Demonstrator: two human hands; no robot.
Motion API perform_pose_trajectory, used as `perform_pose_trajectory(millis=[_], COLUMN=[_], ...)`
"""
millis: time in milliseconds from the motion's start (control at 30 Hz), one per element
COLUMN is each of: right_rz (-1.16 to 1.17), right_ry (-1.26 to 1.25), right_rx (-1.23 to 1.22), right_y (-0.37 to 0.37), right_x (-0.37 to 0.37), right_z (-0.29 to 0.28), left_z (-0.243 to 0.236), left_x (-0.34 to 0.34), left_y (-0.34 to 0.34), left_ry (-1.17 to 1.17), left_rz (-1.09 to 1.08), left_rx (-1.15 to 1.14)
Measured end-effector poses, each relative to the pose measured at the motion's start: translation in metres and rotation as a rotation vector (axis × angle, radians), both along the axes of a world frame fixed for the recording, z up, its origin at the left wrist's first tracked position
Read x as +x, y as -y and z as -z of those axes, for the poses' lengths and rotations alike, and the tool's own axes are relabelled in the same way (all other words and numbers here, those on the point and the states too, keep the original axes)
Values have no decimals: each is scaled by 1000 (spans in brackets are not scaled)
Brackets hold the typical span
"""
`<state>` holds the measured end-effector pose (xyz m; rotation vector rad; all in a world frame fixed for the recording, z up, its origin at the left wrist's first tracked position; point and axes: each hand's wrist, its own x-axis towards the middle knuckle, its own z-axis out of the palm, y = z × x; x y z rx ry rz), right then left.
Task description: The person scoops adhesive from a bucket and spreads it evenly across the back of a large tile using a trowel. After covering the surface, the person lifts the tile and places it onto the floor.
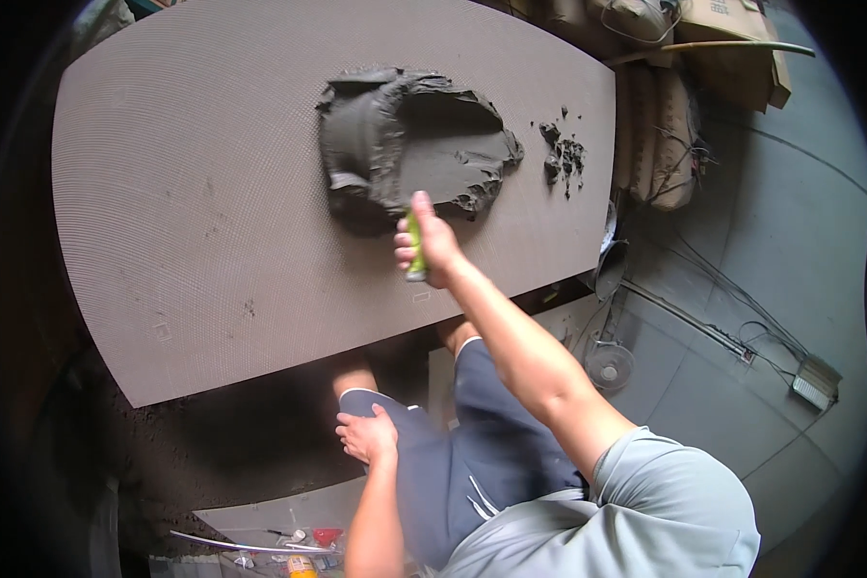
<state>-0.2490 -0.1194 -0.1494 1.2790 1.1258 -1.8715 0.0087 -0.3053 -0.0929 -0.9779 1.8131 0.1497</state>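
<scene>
My right hand [429,246] is wrapped round the yellow-green handle of a trowel [415,258], with its thumb along the top. The trowel's blade cannot be told apart from the wet grey mortar [361,144] in front of it. This mortar lies in a thick, ragged mound with a smooth scooped hollow, on a large board [212,279] with a fine ridged surface. Smaller mortar crumbs [564,159] are scattered to the right of the mound. Down by my left thigh, my left hand [368,435] rests on the dark shorts, fingers apart and holding nothing.
Stacked sacks [660,140] and a cardboard box [732,43] stand beyond the board's right side. A fan [609,366], cables and a floodlight [816,382] lie on the grey floor at right. A yellow bottle [302,566] and small items sit at lower left.
</scene>
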Motion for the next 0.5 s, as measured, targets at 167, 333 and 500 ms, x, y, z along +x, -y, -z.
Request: perform_pose_trajectory(millis=[167, 333, 500], right_rz=[-419, -1041, -1302], right_ry=[-119, -341, -691], right_rx=[181, 429, 978], right_y=[139, 202, 67], right_x=[11, 40, 62], right_z=[-4, -12, 1], left_z=[0, 8, 2], left_x=[5, 11, -7], left_y=[7, 10, -5], left_ry=[-13, -51, -21], left_rz=[35, 116, 115], left_rx=[9, 39, -8])
